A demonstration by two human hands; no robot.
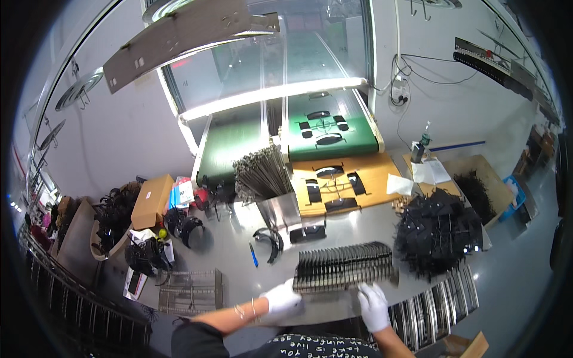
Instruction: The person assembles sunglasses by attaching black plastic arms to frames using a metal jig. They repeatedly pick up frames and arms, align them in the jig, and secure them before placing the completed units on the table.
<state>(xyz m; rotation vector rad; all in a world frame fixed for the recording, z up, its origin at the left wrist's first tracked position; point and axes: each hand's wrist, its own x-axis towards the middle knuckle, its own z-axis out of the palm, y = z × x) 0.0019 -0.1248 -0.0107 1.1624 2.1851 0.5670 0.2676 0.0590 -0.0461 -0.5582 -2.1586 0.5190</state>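
Observation:
In front of me on the metal table is a rack [343, 267] filled with a row of dark, curved strips standing on edge. My left hand [282, 297], in a white glove, is closed at the rack's near left corner. My right hand [374, 307], gloved too, is at its near right edge with the fingertips apart; whether they touch the rack is unclear. Behind the rack lie a black curved pad [308, 233] and a black curved band [269, 244]. A blue pen [253, 255] lies to the left.
A bundle of thin metal rods [261, 173] stands beyond the rack. Black curved parts lie on an orange board [382, 173] before a green conveyor [364, 128]. A heap of black parts [439, 232] stands right. An empty wire rack [190, 291] and an open cardboard box [151, 201] are left.

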